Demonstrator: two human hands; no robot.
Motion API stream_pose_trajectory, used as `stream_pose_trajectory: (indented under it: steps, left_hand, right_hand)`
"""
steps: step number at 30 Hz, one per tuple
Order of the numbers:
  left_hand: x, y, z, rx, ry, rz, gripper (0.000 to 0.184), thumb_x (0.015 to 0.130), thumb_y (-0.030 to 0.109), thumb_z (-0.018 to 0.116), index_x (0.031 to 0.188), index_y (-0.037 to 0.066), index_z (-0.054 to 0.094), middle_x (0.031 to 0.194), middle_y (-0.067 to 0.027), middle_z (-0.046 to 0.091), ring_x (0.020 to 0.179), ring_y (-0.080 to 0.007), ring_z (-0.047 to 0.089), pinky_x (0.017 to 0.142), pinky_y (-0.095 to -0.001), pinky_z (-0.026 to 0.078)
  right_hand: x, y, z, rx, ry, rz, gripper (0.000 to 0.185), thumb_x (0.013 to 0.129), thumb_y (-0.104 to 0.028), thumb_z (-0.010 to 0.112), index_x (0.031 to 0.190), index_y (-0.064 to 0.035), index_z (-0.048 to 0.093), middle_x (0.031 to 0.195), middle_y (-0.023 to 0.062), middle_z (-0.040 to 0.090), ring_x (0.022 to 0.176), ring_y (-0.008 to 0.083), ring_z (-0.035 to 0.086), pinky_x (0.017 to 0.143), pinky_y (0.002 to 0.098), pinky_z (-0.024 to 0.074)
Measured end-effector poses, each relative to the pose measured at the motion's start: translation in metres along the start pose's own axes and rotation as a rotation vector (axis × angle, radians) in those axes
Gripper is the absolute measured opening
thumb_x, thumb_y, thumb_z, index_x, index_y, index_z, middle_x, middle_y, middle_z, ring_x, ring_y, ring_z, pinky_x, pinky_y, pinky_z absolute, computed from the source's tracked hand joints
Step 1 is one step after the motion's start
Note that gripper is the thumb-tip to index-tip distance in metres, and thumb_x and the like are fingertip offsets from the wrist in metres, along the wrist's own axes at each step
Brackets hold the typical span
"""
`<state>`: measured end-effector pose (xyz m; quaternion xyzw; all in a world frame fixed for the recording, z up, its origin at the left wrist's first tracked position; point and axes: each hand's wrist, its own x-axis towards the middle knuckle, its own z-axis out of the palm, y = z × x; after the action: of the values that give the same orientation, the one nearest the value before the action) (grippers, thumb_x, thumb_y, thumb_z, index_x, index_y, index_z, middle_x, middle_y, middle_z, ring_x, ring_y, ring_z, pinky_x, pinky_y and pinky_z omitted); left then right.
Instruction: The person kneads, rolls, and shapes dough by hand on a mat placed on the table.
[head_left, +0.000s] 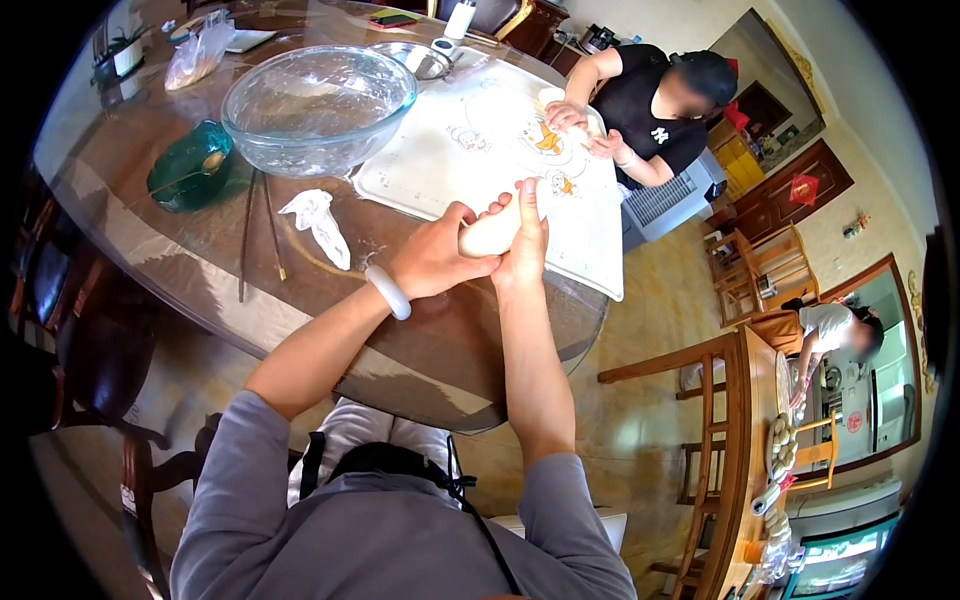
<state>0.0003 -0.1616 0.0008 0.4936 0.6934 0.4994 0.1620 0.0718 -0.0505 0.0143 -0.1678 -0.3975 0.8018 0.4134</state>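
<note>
So the big glass bowl [300, 155] has whitish smears all over its walls, and the green bowl [170, 183] just beside it has a spoon [212, 163] in it. Behind them there's a metal bowl [432, 66], plus a clear bag [198, 62] with something brownish inside, can't tell what.

The dough [488, 234] is up in both hands, over the near edge of the mat [585, 245]. Left hand [432, 258] is curled snugly round one side, right hand [524, 240] closes in from the other, thumb up along it.

Edges: the mat's near right corner sits right at the rim of the table [430, 365]. There's a strip of tabletop under the forearms; on the left, the chopsticks [247, 235] and a white wad [320, 230] lie near the left wrist. Across the mat, a co-worker's hands [567, 115] are well apart from these two.
</note>
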Motion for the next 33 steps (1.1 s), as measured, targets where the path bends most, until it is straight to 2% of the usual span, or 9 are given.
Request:
stream_pose_trajectory:
  steps: [4, 8, 11, 14, 17, 20, 27, 30, 33]
  left_hand:
    - [0.005, -0.007, 0.003, -0.533, -0.293, -0.157, 0.060, 0.078, 0.030, 0.073, 0.119, -0.002, 0.045, 0.099, -0.0118, 0.061, 0.071, -0.0168, 0.062, 0.063, -0.0276, 0.051]
    - [0.008, -0.018, 0.003, -0.608, -0.394, -0.113, 0.044, 0.085, 0.027, 0.067, 0.114, -0.001, 0.047, 0.085, -0.0050, 0.061, 0.066, -0.0093, 0.059, 0.055, -0.0243, 0.048]
    - [0.003, -0.018, 0.009, -0.456, -0.173, -0.043, 0.040, 0.085, 0.028, 0.066, 0.103, -0.004, 0.050, 0.076, -0.0083, 0.061, 0.066, -0.0165, 0.061, 0.056, -0.0302, 0.050]
    - [-0.002, -0.010, 0.007, 0.319, 0.095, 0.044, 0.042, 0.083, 0.031, 0.066, 0.099, -0.005, 0.052, 0.078, -0.0131, 0.063, 0.067, -0.0244, 0.063, 0.061, -0.0354, 0.049]
    - [-0.001, -0.007, 0.001, 0.280, -0.010, 0.057, 0.052, 0.077, 0.037, 0.069, 0.102, -0.006, 0.052, 0.083, -0.0188, 0.064, 0.069, -0.0302, 0.063, 0.066, -0.0392, 0.049]
    - [0.001, -0.006, -0.003, -0.101, -0.111, -0.006, 0.056, 0.076, 0.038, 0.070, 0.108, -0.003, 0.051, 0.089, -0.0159, 0.064, 0.074, -0.0284, 0.064, 0.069, -0.0390, 0.049]
    - [0.003, 0.000, -0.006, -0.663, -0.501, -0.299, 0.045, 0.085, 0.041, 0.064, 0.105, 0.001, 0.056, 0.082, -0.0055, 0.061, 0.065, -0.0099, 0.061, 0.052, -0.0199, 0.048]
    - [0.008, -0.015, 0.001, -0.574, -0.443, -0.159, 0.045, 0.086, 0.042, 0.063, 0.103, 0.001, 0.055, 0.081, -0.0035, 0.062, 0.063, -0.0093, 0.061, 0.050, -0.0198, 0.046]
    - [0.004, -0.019, 0.012, -0.530, -0.150, 0.003, 0.048, 0.085, 0.044, 0.063, 0.099, -0.001, 0.054, 0.079, -0.0094, 0.063, 0.064, -0.0174, 0.063, 0.053, -0.0277, 0.048]
  right_hand:
    - [-0.007, 0.000, 0.006, 0.078, -0.127, 0.060, 0.040, 0.083, -0.037, 0.068, 0.102, -0.0085, 0.047, 0.072, 0.0025, 0.051, 0.062, 0.0131, 0.051, 0.058, 0.0284, 0.0474]
    - [-0.005, 0.001, 0.006, 0.000, -0.169, 0.028, 0.041, 0.084, -0.035, 0.068, 0.105, -0.0072, 0.047, 0.077, 0.0047, 0.054, 0.072, 0.0147, 0.054, 0.061, 0.0287, 0.0482]
    - [-0.006, -0.002, 0.010, -0.057, -0.114, 0.021, 0.040, 0.082, -0.031, 0.071, 0.103, -0.0064, 0.048, 0.078, 0.0047, 0.055, 0.077, 0.0156, 0.055, 0.062, 0.0300, 0.0489]
    - [-0.006, 0.001, 0.013, -0.034, -0.044, 0.006, 0.038, 0.080, -0.029, 0.073, 0.099, -0.0060, 0.049, 0.076, 0.0037, 0.054, 0.073, 0.0158, 0.055, 0.063, 0.0319, 0.0495]
    - [0.003, 0.004, -0.001, -0.002, 0.003, 0.054, 0.036, 0.080, -0.031, 0.073, 0.095, -0.0077, 0.049, 0.074, 0.0030, 0.052, 0.067, 0.0148, 0.053, 0.062, 0.0320, 0.0486]
    - [0.004, -0.001, -0.004, 0.108, -0.048, 0.086, 0.033, 0.082, -0.033, 0.070, 0.092, -0.0097, 0.048, 0.071, 0.0019, 0.049, 0.062, 0.0134, 0.049, 0.060, 0.0309, 0.0468]
    - [-0.006, -0.003, -0.002, 0.139, -0.281, 0.125, 0.034, 0.087, -0.043, 0.061, 0.094, -0.0119, 0.049, 0.075, -0.0002, 0.050, 0.069, 0.0115, 0.048, 0.069, 0.0312, 0.0463]
    - [-0.005, -0.004, 0.005, 0.086, -0.161, 0.069, 0.038, 0.084, -0.036, 0.068, 0.101, -0.0086, 0.048, 0.085, 0.0047, 0.055, 0.078, 0.0155, 0.055, 0.075, 0.0326, 0.0487]
    - [-0.004, -0.001, 0.006, -0.099, -0.048, 0.016, 0.039, 0.082, -0.031, 0.071, 0.104, -0.0076, 0.049, 0.092, 0.0065, 0.057, 0.083, 0.0176, 0.058, 0.077, 0.0326, 0.0505]
